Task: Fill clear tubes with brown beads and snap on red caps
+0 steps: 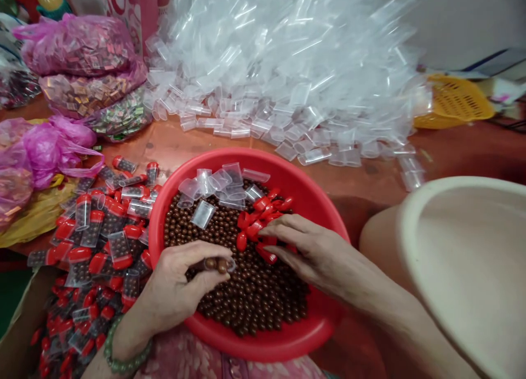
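My left hand (184,277) is closed around a small clear plastic tube (219,264) with brown balls showing at its open end. It hovers over the left part of a red basin (329,313) that holds many shiny brown balls (263,297). My right hand (299,245) reaches into a heap of red plastic caps (257,220) lying on the balls, fingers touching them. Whether one cap is pinched there is hard to tell. Several clear tubes (224,182) rest on the balls at the basin's far side.
Behind the basin rises a large pile of clear tubes (287,67). Filled, red-capped tubes (98,242) heap up at the left. Pink bags (78,45) stand beyond them. A cream tub (415,225) is close on the right, a yellow basket (456,99) behind it.
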`<state>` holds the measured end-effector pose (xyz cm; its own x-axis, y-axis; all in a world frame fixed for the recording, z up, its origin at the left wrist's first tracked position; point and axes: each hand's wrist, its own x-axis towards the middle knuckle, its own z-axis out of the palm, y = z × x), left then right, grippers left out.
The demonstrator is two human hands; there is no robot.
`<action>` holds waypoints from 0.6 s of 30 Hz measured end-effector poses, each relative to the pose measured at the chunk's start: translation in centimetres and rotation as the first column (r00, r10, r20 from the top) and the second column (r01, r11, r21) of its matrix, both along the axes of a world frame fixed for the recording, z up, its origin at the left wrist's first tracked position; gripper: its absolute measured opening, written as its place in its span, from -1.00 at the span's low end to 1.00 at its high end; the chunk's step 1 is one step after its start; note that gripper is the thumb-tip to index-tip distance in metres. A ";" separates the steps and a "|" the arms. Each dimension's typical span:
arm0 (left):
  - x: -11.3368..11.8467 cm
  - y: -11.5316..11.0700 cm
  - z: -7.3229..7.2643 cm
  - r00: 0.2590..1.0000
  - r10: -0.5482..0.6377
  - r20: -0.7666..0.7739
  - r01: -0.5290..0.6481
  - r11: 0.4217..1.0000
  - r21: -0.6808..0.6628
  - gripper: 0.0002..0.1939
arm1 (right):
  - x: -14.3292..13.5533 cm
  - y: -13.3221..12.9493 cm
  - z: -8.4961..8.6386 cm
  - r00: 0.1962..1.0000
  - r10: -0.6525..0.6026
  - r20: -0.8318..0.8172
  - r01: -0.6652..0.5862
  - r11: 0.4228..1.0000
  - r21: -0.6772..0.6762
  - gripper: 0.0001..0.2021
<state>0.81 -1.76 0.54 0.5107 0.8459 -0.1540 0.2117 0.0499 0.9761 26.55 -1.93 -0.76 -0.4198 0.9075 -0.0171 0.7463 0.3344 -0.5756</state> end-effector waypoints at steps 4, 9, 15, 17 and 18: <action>0.4 0.2 -0.4 0.999 0.031 -0.029 -0.033 0.997 -0.072 -0.79 | -2.4 0.3 -1.1 0.922 0.121 0.367 -0.144 0.989 0.036 -0.75; 0.6 -0.3 -0.7 0.999 0.020 -0.025 -0.025 0.973 -0.228 -0.70 | -4.1 1.1 -2.5 0.865 0.212 0.455 -0.261 0.964 0.048 -0.82; 0.6 -0.8 -0.4 0.997 0.072 0.027 -0.059 0.945 -0.321 -0.77 | -3.1 0.7 -1.5 0.998 0.038 -0.040 -0.034 0.996 0.080 -0.85; 0.7 -0.9 -0.4 0.993 0.095 0.064 -0.070 0.946 -0.316 -0.78 | -3.4 0.1 -0.5 0.903 -0.237 -0.359 0.223 0.971 -0.081 -0.87; 0.8 -0.9 -0.4 0.991 0.106 0.083 -0.076 0.948 -0.308 -0.77 | -3.8 -0.1 0.0 0.803 -0.378 -0.461 0.325 0.926 -0.192 -0.84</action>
